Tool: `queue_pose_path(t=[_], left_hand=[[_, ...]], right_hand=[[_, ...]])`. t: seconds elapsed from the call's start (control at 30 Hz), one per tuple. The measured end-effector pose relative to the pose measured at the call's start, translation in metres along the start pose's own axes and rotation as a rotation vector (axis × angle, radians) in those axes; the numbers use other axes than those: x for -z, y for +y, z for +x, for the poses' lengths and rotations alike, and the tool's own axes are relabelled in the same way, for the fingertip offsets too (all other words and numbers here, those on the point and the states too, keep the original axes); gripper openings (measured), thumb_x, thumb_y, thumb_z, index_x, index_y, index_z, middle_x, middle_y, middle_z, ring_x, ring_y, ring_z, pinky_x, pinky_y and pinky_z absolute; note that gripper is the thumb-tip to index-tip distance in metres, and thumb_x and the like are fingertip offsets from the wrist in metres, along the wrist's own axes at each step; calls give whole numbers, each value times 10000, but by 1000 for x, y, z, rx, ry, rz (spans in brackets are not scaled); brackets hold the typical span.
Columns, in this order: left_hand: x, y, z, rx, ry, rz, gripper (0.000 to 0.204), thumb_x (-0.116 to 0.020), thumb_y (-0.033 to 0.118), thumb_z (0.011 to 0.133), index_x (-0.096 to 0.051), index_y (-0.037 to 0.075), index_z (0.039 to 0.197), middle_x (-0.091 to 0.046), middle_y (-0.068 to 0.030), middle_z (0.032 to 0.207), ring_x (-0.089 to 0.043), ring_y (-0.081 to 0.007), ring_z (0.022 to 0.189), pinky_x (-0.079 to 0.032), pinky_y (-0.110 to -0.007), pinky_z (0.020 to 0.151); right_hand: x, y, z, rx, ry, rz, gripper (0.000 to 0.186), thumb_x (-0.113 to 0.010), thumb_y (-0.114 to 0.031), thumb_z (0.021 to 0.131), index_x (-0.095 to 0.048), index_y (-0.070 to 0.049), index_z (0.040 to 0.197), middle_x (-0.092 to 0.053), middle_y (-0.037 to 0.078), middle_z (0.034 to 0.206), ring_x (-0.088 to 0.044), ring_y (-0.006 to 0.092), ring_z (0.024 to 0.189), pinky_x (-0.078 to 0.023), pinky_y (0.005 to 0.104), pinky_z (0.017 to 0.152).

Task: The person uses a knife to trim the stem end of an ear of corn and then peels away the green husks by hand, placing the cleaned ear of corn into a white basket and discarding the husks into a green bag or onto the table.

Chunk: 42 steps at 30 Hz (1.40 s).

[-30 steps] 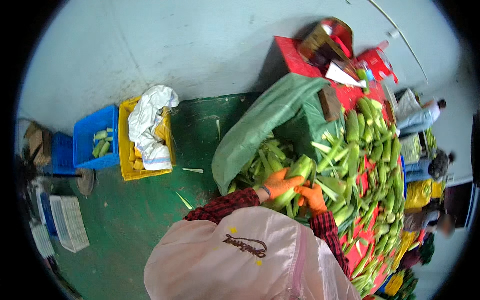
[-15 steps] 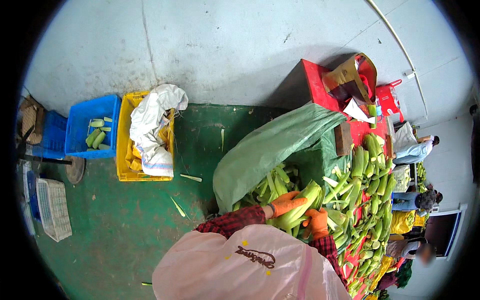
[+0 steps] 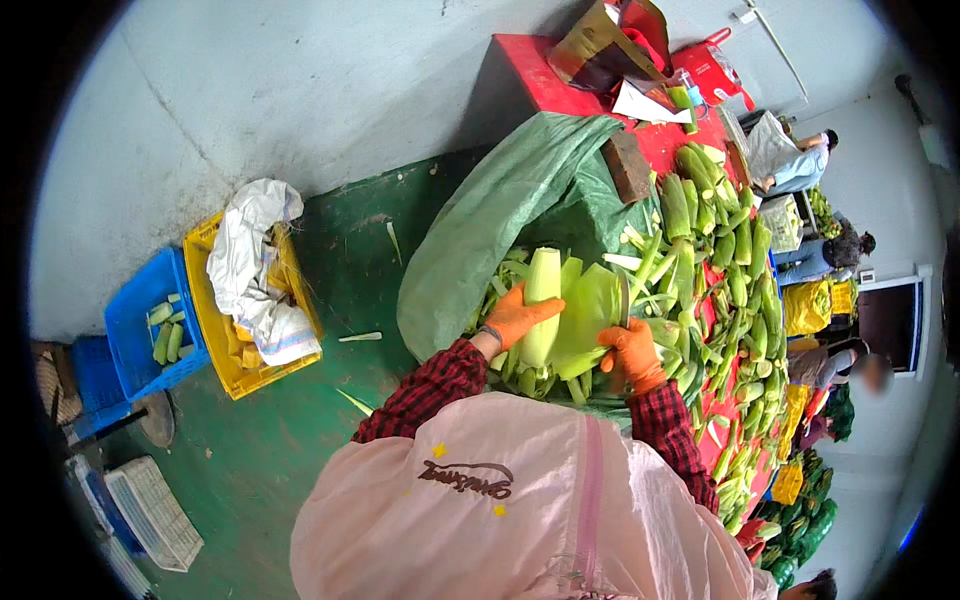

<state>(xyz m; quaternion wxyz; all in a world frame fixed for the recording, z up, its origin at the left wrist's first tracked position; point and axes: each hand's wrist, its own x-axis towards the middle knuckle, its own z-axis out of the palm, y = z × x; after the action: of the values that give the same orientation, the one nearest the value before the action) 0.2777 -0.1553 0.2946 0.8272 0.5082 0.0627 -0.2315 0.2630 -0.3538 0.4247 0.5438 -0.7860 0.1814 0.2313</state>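
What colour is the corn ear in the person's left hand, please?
The corn ear in the left hand is pale green, best seen in the head view.

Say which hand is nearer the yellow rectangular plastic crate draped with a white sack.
Left. The orange-gloved left hand is right of the crate, gripping a pale corn ear; the orange-gloved right hand is farther right, at green husk leaves.

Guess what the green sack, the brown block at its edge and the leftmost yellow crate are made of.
Green sack: probably woven plastic; faint sheen, crisp creases. Brown block: brick or wood, unclear; matte, square edges. Yellow crate: likely plastic; smooth, uniformly coloured.
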Motion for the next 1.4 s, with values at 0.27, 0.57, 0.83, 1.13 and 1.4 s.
queue_pose_path(t=[0.27,0.57,0.83,1.13,1.4], left_hand=[[2,0,-20,-247,73,227,629,-793,251,744,-545,38,1281,-649,-94,1123,-622,-194,1023,-495,-331,901],[-47,-3,-10,-408,-221,134,756,-807,169,731,-467,68,1399,-588,-65,1285,-564,-158,1157,-452,-329,991],[-114,-7,5,-245,-449,265,571,-800,150,734,-557,45,1240,-628,-44,1147,-585,-139,1019,-487,-315,886],[-107,-21,-4,-69,-464,-92,578,-769,262,812,-520,39,1283,-607,-51,1149,-593,-163,1017,-496,-325,882],[-28,-4,0,-192,58,-252,699,-670,463,870,-494,-52,1309,-655,-152,1060,-640,-243,910,-509,-371,843]], right_hand=[[42,20,42,-14,316,-379,473,-671,-337,825,-640,21,1133,-659,102,734,-569,185,405,-467,313,444],[-9,-1,-20,525,-44,-57,744,-826,-223,759,-492,-179,1423,-643,18,1086,-530,40,630,-495,220,523],[24,55,-32,640,633,-160,639,-854,-297,700,-632,-107,1268,-696,64,962,-607,122,727,-517,258,713],[19,55,-27,541,438,473,279,-785,-222,823,-703,-18,994,-708,52,869,-567,73,596,-458,213,519],[68,-22,-17,579,613,575,253,-697,-255,894,-719,-17,977,-690,58,764,-491,73,461,-363,219,394]])
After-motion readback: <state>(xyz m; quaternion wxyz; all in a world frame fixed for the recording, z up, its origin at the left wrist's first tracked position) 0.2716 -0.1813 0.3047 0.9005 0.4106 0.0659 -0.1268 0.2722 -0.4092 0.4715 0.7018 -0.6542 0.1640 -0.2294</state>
